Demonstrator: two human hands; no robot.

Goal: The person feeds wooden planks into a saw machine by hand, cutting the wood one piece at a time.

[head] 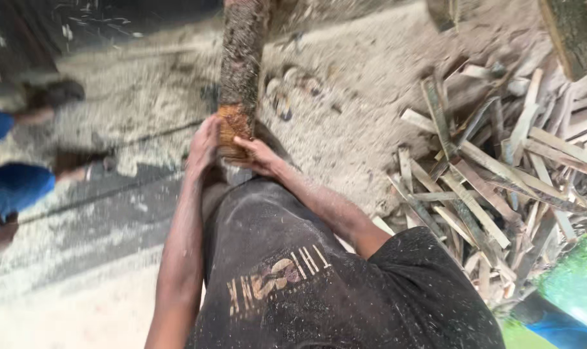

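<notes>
A long round log (pixel 243 58) with rough dark bark runs away from me, its cut orange end (pixel 232 126) close to my waist. My left hand (pixel 203 145) presses against the left side of that cut end. On the right and underside of the end, my right hand (pixel 258 155) wraps it with fingers curled. Both hands hold the log's end up in front of my dark sawdust-covered shirt (pixel 293 278).
A heap of thin wood offcuts (pixel 500 181) lies to the right. Sawdust (pixel 345 110) covers the ground ahead. Another person's legs in blue (pixel 12 184) and sandalled feet stand at the left. A second log end (pixel 574 32) shows at the top right.
</notes>
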